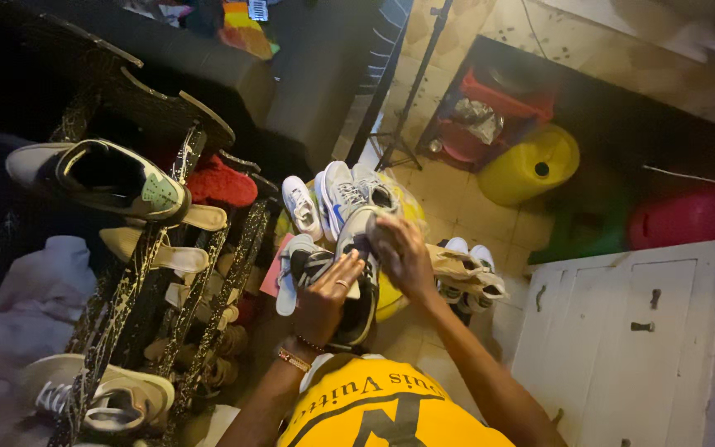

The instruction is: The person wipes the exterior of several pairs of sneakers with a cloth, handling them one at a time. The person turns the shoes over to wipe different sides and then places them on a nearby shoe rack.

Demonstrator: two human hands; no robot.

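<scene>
The rack (pixel 138 273), dark and spattered, fills the left, its tiers running away from the person and carrying shoes at several levels: a black-and-white sneaker (pixel 101 175) on top, a red slipper (pixel 221 184) beside it, beige sandals (pixel 163 248) under those, a grey trainer (pixel 97 393) low down. To the right stands a white cabinet (pixel 631 331), its corner close to the right forearm. Beyond it on the tiled floor (pixel 473 207) lie a yellow drum (pixel 531 165) and a red tub (pixel 680 217), well apart from the hands.

Between rack and cabinet is the pile (pixel 337 199) of white and grey trainers, heaped over something yellow. The shoe (pixel 362 273) in hand lies on the near slope of that pile, its long axis running from the person's chest up toward the heap (toe end away, as far as can be told in this light). The left hand (pixel 324 298) is cupped on its near side, fingers curled against the upper, a ring showing. The right hand (pixel 399 252) grips the far end from above, fingers closed over it. Both hands hold the shoe; the right is nearer the pile, the left nearer the rack.

A white pair (pixel 469 269) with brown wrapping sits just beside the right wrist. Open room is narrow: rack edge close on the left, cabinet on the right, bare floor mostly beyond the pile
</scene>
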